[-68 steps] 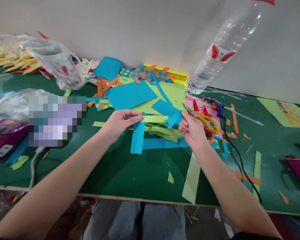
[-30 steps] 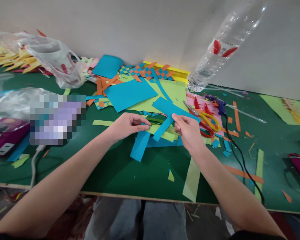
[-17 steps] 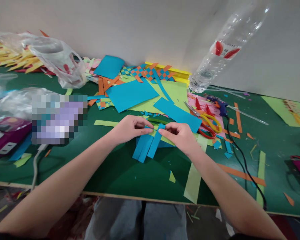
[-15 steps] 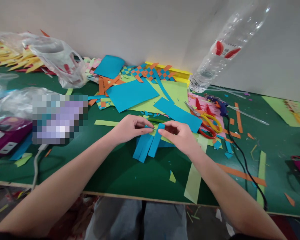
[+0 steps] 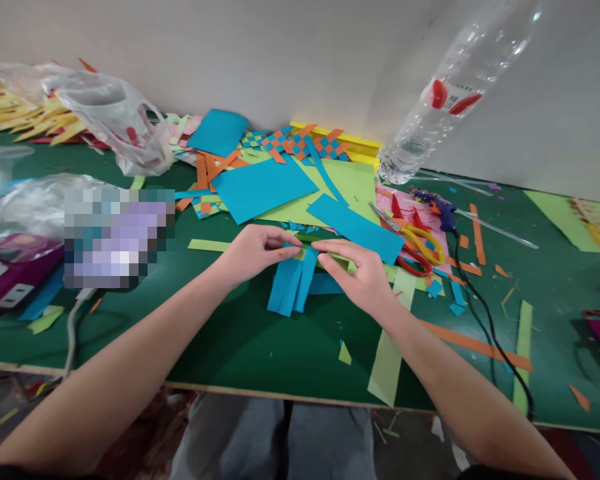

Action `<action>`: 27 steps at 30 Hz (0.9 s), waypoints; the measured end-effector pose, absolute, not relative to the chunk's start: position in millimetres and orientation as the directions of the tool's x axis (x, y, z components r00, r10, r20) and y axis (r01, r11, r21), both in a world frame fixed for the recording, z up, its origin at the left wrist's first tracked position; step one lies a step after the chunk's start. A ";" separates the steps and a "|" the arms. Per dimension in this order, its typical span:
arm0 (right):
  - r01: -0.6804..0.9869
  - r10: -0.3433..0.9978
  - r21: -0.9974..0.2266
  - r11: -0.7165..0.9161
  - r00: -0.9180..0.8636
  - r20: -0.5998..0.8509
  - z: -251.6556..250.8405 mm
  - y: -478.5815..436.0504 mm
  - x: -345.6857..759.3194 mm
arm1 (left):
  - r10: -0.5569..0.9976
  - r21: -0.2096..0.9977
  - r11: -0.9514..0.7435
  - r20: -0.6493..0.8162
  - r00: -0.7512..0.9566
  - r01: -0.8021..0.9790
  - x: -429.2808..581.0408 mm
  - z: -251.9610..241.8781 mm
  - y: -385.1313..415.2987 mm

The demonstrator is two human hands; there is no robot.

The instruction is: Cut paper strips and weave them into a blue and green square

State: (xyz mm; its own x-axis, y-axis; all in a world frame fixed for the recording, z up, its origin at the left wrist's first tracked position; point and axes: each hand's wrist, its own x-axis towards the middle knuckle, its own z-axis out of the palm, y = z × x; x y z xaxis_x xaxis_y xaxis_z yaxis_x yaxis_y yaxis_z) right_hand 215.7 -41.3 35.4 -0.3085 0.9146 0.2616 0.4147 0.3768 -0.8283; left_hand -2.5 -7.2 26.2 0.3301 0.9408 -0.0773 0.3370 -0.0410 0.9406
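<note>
Several blue paper strips [image 5: 286,283] hang side by side toward me, their upper ends interlaced with light green paper strips [image 5: 209,246]. My left hand [image 5: 260,257] pinches the upper end of the blue strips, thumb below and fingers above. At the right edge of the same weave, my right hand [image 5: 357,273] has its thumb and fingertips closed on the top of the rightmost blue strip. The fingers partly cover the crossing point. A further blue piece [image 5: 327,284] lies under the weave, beside my right hand.
Scissors with yellow and red handles [image 5: 423,245] lie right of the blue sheets [image 5: 265,190]. A glue gun [image 5: 445,217] trails a black cord. A plastic bottle [image 5: 440,100] leans on the wall. A pixelated device [image 5: 120,240] and plastic bags [image 5: 125,127] are left. Paper scraps litter the green table [image 5: 220,347].
The rightmost blue strip has shifted left against the other blue strips and up a little. My right hand's fingers have straightened, and both hands have moved slightly.
</note>
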 end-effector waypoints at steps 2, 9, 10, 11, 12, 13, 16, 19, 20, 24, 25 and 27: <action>0.419 0.903 -0.812 0.406 -0.318 0.288 35.0 -42.0 214.9 | 0.942 0.943 -0.038 -0.077 0.327 0.332 -2.5 26.7 -7.4; 0.394 0.961 -0.890 0.229 -0.240 0.140 31.0 -39.4 215.5 | 0.932 0.936 -0.064 -0.068 0.356 0.346 -1.6 26.8 -7.6; 0.369 0.966 -0.912 0.177 -0.241 0.090 30.4 -38.5 215.5 | 0.925 0.937 -0.068 -0.070 0.373 0.343 -1.3 26.4 -7.8; 0.346 0.968 -0.930 0.123 -0.247 0.036 29.8 -37.6 215.5 | 0.917 0.937 -0.072 -0.072 0.391 0.341 -0.9 26.1 -8.0; 0.326 0.967 -0.943 0.072 -0.254 -0.014 29.4 -36.8 215.5 | 0.909 0.937 -0.078 -0.073 0.409 0.340 -0.5 25.9 -8.2; 0.311 0.963 -0.950 0.027 -0.263 -0.058 29.2 -36.1 215.4 | 0.902 0.936 -0.084 -0.074 0.425 0.342 -0.1 25.8 -8.4; 0.290 0.950 -0.956 -0.049 -0.281 -0.134 29.3 -35.4 215.6 | 0.888 0.931 -0.114 -0.062 0.456 0.348 0.6 26.4 -8.7; 0.286 0.945 -0.957 -0.055 -0.296 -0.142 30.2 -35.9 216.8 | 0.881 0.919 -0.149 -0.044 0.472 0.365 0.4 27.6 -8.7; 0.293 0.944 -0.955 -0.052 -0.298 -0.143 30.5 -36.2 217.2 | 0.878 0.914 -0.157 -0.043 0.476 0.373 0.3 28.0 -8.8; 0.348 0.939 -0.936 -0.061 -0.298 -0.172 31.0 -37.2 217.3 | 0.874 0.909 -0.168 -0.042 0.484 0.381 0.1 28.0 -9.5; 0.355 0.937 -0.933 -0.063 -0.300 -0.178 30.8 -37.4 216.9 | 0.874 0.910 -0.169 -0.039 0.484 0.379 0.1 27.7 -9.7; 0.355 0.931 -0.932 -0.066 -0.314 -0.185 30.3 -37.8 215.9 | 0.877 0.910 -0.172 -0.032 0.479 0.376 0.3 26.6 -9.9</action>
